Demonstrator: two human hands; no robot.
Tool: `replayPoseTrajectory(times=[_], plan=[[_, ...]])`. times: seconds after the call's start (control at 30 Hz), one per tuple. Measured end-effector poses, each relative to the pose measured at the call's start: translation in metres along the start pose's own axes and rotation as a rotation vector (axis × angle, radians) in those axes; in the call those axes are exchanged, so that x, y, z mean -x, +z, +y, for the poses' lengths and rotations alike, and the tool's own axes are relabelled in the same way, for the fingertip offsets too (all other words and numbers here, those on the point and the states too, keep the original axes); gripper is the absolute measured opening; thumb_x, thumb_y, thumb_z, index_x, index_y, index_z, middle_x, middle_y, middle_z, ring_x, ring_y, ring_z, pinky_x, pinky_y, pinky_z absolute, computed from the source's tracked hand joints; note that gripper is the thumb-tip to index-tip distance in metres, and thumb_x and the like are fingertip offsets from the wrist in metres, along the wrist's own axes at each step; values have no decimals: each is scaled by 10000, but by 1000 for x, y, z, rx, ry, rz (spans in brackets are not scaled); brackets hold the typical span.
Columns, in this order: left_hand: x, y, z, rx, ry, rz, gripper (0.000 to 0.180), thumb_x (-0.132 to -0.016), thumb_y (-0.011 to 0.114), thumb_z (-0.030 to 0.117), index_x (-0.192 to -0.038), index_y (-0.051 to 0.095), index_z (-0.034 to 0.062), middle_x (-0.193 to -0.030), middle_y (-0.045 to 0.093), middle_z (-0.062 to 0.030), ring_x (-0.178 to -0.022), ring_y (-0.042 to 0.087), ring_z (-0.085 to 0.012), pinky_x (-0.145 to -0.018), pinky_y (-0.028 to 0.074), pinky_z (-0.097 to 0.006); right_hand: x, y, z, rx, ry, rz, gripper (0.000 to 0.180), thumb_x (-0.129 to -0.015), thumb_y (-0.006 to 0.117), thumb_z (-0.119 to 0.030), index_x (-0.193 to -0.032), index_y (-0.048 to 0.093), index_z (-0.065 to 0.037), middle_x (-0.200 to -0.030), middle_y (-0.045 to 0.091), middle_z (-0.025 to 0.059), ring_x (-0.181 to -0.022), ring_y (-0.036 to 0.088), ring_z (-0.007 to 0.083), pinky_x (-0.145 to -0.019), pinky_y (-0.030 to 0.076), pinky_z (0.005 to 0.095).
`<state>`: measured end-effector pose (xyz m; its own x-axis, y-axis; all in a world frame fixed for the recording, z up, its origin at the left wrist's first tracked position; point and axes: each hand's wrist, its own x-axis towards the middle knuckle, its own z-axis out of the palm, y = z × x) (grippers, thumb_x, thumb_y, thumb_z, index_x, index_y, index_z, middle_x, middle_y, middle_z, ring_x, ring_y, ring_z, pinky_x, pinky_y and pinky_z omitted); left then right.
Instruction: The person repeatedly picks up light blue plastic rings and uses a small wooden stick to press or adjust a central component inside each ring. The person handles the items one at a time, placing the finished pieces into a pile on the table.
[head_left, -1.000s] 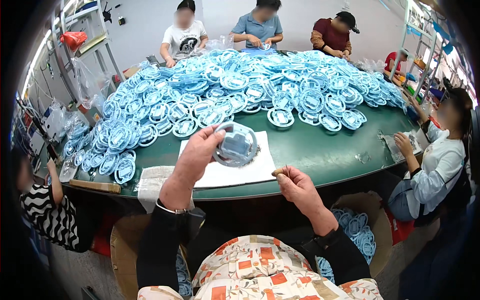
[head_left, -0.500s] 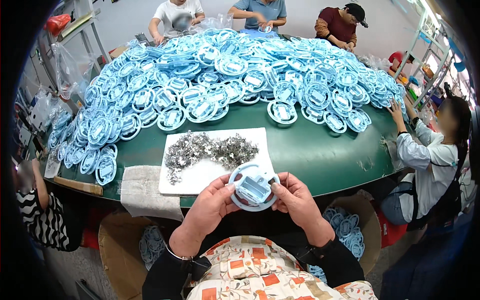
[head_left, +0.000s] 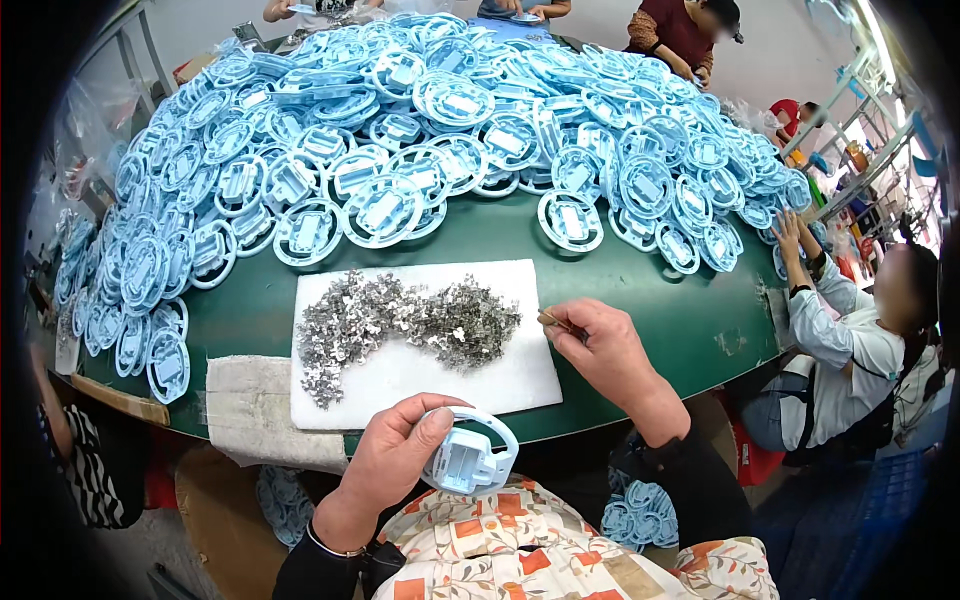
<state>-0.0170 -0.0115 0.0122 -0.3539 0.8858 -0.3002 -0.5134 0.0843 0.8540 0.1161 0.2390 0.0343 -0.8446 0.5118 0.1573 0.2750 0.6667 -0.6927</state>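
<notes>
Between the thumb and fingers of my left hand is a light-blue plastic toy steering wheel, tilted, with its box-shaped battery compartment facing up. It is held above my lap, close to the table's near edge. My right hand is closed in a pinch on a thin brownish tool that looks like tweezers; most of it is hidden by my fingers. This hand hovers beside the right edge of a white foam board. Small silvery metal pieces are heaped on the board.
A large pile of light-blue steering wheels covers the far part of the green table. A grey cloth lies left of the board. Cardboard boxes flank my lap. Co-workers sit around the table, one person at the right.
My right hand has let go of the steering wheel and moved up and right toward the foam board. My left hand has lowered the wheel toward my lap and tilted it.
</notes>
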Motion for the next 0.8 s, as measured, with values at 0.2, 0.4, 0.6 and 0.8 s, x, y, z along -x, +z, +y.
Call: replayPoseTrajectory(times=[0.2,0.4,0.6,0.8], plan=[[-13,-2,0,34,-13,-50,295,-1055,563,226,-1187,648,-24,-1024,714,-45,-896,643,-65,-809,527,-234,-45,9,16,109,-113,-94,185,-877,680,-75,-1060,702,-53,-923,660,140,-842,660,340,-746,522,426],[-16,-10,-5,12,-43,-48,285,-1055,562,206,-1193,643,-30,-1021,714,-58,-879,652,-66,-784,544,-221,-56,9,17,164,-77,-190,130,-861,680,-81,-985,683,-42,-914,650,151,-864,652,370,-755,518,449],[-13,-12,-5,-94,-50,-17,386,-1079,510,316,-1035,715,-8,-835,682,0,-712,560,-20,-624,438,-182,-41,-2,20,156,-75,-147,108,-859,682,-75,-963,679,-44,-886,664,132,-805,656,343,-714,523,418],[-23,16,15,-207,-104,-8,425,-1086,476,362,-1044,711,10,-703,509,79,-628,425,-3,-569,338,-185,5,-5,-14,-86,-185,-96,121,-836,727,-35,-944,675,-54,-861,667,96,-747,682,263,-635,536,330]])
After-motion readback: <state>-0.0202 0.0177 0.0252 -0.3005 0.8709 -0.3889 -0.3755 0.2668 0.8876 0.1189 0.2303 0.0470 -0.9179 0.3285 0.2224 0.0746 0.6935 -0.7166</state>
